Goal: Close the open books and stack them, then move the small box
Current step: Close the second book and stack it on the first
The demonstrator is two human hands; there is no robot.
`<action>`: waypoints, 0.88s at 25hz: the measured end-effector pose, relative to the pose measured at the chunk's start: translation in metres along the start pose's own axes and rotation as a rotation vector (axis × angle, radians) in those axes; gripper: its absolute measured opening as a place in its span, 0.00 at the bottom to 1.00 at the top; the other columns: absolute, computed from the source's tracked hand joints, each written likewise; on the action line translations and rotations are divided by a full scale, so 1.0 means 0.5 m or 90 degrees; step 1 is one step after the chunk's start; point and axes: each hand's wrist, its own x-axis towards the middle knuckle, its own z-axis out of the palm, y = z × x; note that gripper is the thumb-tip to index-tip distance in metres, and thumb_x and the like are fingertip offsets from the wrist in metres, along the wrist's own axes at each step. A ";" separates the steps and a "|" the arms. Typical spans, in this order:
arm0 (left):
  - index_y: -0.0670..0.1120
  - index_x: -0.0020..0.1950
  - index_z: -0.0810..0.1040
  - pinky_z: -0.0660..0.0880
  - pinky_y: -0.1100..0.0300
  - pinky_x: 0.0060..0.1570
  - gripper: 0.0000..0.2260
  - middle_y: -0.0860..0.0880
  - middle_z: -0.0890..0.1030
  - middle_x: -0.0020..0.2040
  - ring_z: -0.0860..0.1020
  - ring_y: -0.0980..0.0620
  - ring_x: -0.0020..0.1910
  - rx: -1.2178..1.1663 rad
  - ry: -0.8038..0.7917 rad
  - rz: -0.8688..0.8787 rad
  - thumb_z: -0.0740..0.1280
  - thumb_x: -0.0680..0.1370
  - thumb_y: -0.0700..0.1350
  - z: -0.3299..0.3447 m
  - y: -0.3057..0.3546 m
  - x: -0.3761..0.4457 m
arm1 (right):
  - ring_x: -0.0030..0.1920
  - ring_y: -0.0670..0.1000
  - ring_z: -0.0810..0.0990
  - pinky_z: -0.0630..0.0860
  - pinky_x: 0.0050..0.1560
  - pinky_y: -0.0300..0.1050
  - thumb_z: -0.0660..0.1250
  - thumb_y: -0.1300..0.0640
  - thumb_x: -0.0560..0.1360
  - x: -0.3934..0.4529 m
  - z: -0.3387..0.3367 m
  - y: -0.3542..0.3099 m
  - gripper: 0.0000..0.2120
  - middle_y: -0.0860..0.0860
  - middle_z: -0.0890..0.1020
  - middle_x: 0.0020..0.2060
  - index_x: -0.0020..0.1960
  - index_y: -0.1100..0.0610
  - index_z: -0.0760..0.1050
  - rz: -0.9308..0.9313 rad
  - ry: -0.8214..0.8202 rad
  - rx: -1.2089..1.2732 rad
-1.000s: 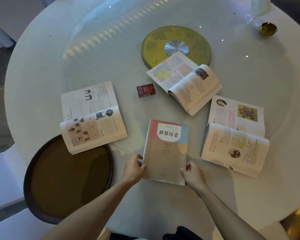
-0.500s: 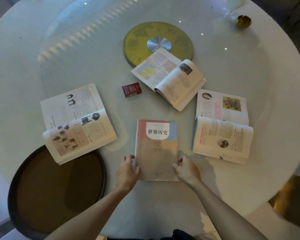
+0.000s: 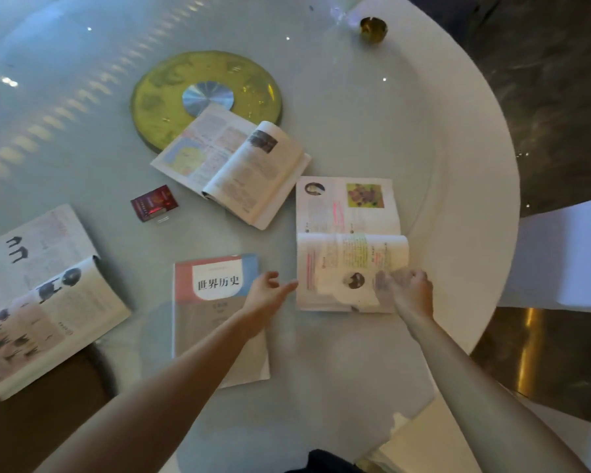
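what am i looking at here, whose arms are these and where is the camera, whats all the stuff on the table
There is no machine here. A person wears a wide-angle camera on the head, so you look down along their own bare arms at a round white table.

On the table lie one closed book with a red and blue cover, and three open books: one at the left, one in the middle, one at the right. A small red box sits between them, near a yellow-green disc at the table's centre.

The right hand grips the near page edge of the right open book. The left hand hovers open over the closed book, reaching toward that same open book and holding nothing.
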 end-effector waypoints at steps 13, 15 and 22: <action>0.39 0.45 0.84 0.72 0.63 0.26 0.06 0.44 0.82 0.39 0.77 0.50 0.33 -0.127 0.008 -0.094 0.72 0.74 0.42 0.033 0.101 0.010 | 0.36 0.55 0.77 0.67 0.33 0.46 0.67 0.61 0.79 0.129 -0.133 0.017 0.07 0.56 0.84 0.38 0.46 0.65 0.81 0.064 -0.416 0.161; 0.40 0.45 0.82 0.74 0.63 0.26 0.05 0.44 0.80 0.38 0.77 0.52 0.32 -0.227 0.015 -0.097 0.72 0.75 0.41 0.032 0.134 0.019 | 0.38 0.53 0.79 0.70 0.37 0.47 0.66 0.60 0.80 0.157 -0.140 -0.022 0.10 0.56 0.86 0.42 0.51 0.65 0.83 0.069 -0.431 0.247; 0.44 0.58 0.81 0.80 0.53 0.44 0.28 0.46 0.86 0.48 0.83 0.47 0.45 -0.420 -0.014 -0.110 0.54 0.81 0.65 0.062 0.212 0.095 | 0.39 0.55 0.79 0.76 0.42 0.51 0.61 0.44 0.82 0.267 -0.053 -0.149 0.19 0.57 0.81 0.40 0.51 0.59 0.78 0.136 -0.391 0.335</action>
